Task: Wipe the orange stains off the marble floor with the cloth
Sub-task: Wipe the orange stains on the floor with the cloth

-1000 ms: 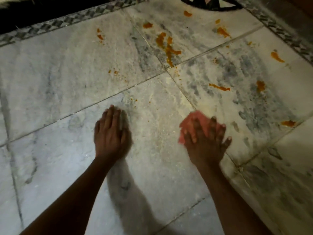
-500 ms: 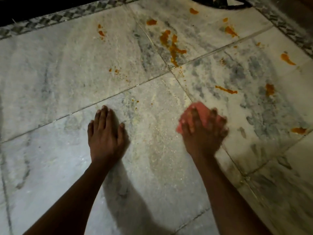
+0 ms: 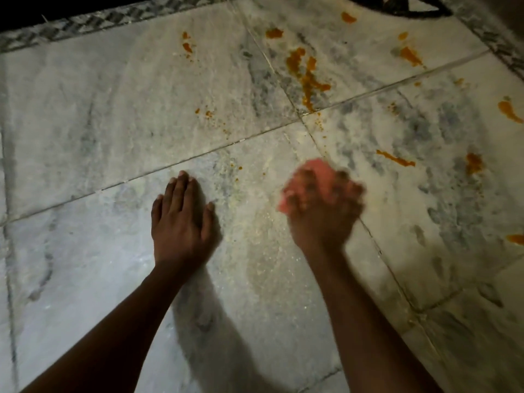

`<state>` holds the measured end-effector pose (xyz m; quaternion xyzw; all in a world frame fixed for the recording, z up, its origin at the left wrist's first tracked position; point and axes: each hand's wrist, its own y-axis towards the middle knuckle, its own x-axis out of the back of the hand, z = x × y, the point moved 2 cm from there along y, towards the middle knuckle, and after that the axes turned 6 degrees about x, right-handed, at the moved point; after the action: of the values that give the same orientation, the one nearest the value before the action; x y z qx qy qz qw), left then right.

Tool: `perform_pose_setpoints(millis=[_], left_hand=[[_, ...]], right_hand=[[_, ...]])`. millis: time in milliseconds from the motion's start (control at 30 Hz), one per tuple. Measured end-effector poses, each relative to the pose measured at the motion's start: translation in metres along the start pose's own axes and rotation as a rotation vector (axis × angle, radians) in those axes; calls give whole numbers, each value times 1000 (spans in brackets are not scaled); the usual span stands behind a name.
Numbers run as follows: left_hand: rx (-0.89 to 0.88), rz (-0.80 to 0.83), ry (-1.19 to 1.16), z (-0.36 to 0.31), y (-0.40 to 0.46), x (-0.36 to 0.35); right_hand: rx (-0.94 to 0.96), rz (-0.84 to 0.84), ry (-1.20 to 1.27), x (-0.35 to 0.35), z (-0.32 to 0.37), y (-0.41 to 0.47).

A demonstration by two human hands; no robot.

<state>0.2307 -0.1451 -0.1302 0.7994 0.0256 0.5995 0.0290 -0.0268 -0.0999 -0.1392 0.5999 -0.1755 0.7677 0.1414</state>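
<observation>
My right hand [image 3: 326, 211] presses a pink cloth [image 3: 314, 177] flat on the marble floor [image 3: 85, 114], fingers spread over it; the hand is blurred by motion and hides most of the cloth. My left hand [image 3: 181, 217] lies palm down on the tile beside it, fingers together, holding nothing. A large orange stain [image 3: 307, 78] lies ahead of the cloth near a tile joint. A thin orange streak [image 3: 395, 158] and an orange blot [image 3: 473, 163] lie to the right of the cloth. Small orange specks [image 3: 204, 112] sit ahead of my left hand.
More orange spots lie at the far left [image 3: 187, 46], far middle [image 3: 273, 32] and along the right edge [image 3: 510, 112]. A patterned grey border strip [image 3: 85, 22] runs along the far side. A dark round inlay [image 3: 402, 7] sits at the top right.
My right hand with the cloth has slid a little to the left and forward across the tile. My left hand has stayed flat on the floor.
</observation>
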Motion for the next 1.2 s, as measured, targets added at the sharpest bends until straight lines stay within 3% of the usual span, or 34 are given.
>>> perform_pose_setpoints(millis=[100,167,233,300,367,400,533,633,733,833,933,1000,1067,1200], left_hand=[[-4,-1,1,1,-1,1],[-4,4,-12,-2,0,6],[5,13,-30,-3,1,7],[9,13,-47,-1,2,4],[10,12,-55,2,1,2],[8,10,-55,3,1,2],[1,16,-63,2,1,3],[-11,1,-58,1,3,8],[9,-20,-76,0,2,7],[5,-10,-76,1,3,3],[10,-14,-68,3,1,1],[-2,9,-76,2,1,4],[-6,13,-83,2,2,7],[3,5,-70,1,-2,3]], right_hand=[[352,84,-48,-8,43,-52],[451,93,-77,1,25,-110],[371,55,-99,10,-15,-119],[83,10,-85,14,-44,-70],[-188,-25,37,14,-35,-5],[-206,-9,73,11,-16,20],[257,107,-26,-2,51,-1],[448,123,-81,6,27,-88],[166,51,-75,11,-23,-67],[-114,-9,-6,5,-4,14],[97,107,-8,-2,56,47],[317,134,-58,-2,67,17],[412,124,-95,-1,51,-37],[90,74,-57,12,8,-30]])
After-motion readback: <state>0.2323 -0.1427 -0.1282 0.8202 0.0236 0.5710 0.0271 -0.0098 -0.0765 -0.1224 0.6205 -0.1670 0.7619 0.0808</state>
